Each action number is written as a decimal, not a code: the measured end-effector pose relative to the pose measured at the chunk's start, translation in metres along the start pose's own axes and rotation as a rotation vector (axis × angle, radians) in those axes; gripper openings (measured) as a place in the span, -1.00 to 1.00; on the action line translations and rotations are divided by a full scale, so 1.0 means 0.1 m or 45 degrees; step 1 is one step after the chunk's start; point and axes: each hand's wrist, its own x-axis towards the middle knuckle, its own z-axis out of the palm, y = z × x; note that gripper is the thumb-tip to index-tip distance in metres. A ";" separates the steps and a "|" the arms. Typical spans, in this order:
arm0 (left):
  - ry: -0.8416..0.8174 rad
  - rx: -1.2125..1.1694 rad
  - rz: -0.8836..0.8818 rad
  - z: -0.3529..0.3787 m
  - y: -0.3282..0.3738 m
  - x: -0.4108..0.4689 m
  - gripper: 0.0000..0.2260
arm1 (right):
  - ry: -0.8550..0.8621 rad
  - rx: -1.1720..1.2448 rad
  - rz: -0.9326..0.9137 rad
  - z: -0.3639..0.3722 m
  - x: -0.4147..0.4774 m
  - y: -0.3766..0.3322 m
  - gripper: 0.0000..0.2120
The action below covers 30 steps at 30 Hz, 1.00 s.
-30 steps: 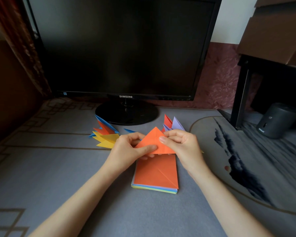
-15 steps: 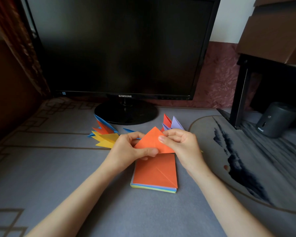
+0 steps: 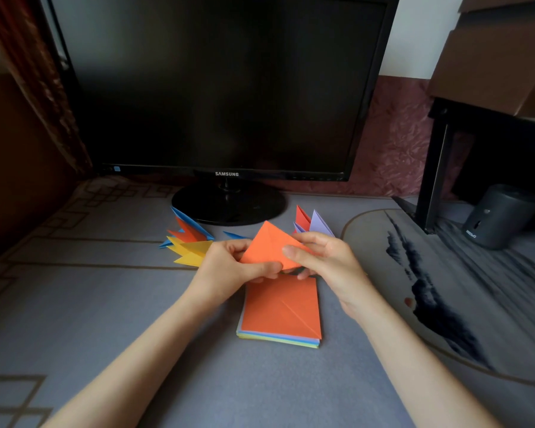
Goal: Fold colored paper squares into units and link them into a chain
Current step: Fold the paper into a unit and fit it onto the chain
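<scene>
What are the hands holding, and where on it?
One folded orange paper: the left hand pinches its lower left edge, the right hand pinches its right corner.

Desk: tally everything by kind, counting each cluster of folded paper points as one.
Black Samsung monitor: 1
Stack of coloured paper squares, orange on top: 1
Orange paper sheet pinched by left hand and right hand: 1
Clusters of folded pointed paper units: 2
Dark grey cylindrical device: 1
Total: 6
</scene>
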 end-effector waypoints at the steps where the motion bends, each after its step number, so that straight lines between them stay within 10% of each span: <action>1: 0.031 -0.043 -0.002 -0.01 0.01 0.00 -0.85 | -0.027 -0.029 0.018 0.00 -0.01 -0.01 -0.82; 30: 0.134 -0.273 -0.038 0.07 0.06 -0.01 -0.83 | 0.135 0.179 -0.003 -0.02 0.03 0.02 -0.66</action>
